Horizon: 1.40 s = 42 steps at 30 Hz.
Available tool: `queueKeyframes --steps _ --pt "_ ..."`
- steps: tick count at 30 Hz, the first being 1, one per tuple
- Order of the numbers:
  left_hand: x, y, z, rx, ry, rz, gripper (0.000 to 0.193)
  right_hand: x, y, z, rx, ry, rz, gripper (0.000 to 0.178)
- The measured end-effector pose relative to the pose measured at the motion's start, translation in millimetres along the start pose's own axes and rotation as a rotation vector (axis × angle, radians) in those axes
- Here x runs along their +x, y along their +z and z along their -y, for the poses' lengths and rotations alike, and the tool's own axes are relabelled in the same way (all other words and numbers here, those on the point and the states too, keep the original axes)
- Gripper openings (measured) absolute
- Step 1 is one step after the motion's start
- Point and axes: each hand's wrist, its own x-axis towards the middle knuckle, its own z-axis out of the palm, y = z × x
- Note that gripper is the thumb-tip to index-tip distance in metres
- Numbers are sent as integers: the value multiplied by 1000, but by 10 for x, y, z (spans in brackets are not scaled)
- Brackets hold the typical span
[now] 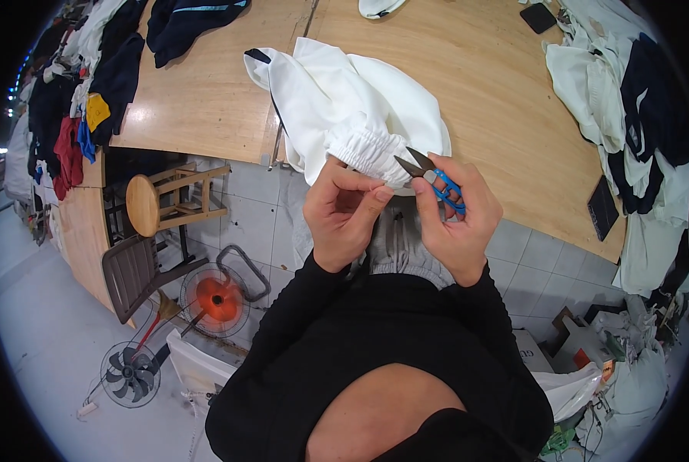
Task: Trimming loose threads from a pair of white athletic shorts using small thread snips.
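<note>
1. The left hand (343,219), at the centre of the frame, has its thumb and index finger pinched together at the lower edge of a gathered elastic waistband (369,150); what exactly lies between the fingertips is too small to tell.
2. The right hand (466,223), just right of centre, is curled around thread snips (431,176) with blue handles; their dark blades stand apart and point to the upper left, close over the waistband.
3. The waistband belongs to a white garment (321,96) with dark trim, which lies bunched at the upper centre of the frame, mostly on a wooden table (506,135).
4. Also on the table are a navy garment (190,32) at upper left, a black square object (538,18) at upper right, and a dark flat rectangular object (603,209) near the right-hand edge.
5. White and navy clothes (591,88) are heaped at the upper right.
6. At left below the table stand a wooden stool (142,205), a brown chair (131,276) and an orange-centred fan (217,300).
</note>
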Motion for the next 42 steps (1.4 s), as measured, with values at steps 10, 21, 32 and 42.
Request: queueKeyframes --steps 10,21,32,42 --pt "3 27 -7 4 5 1 15 6 34 18 -46 -46 -44 37" --pt "-18 39 21 -45 -56 -9 16 -14 24 -110 251 127 -70 34" --pt "1 23 29 16 -9 -9 16 4 -18 -22 64 57 12 34" --pt "-21 -17 67 100 -1 12 17 6 48 3 91 126 4 33"
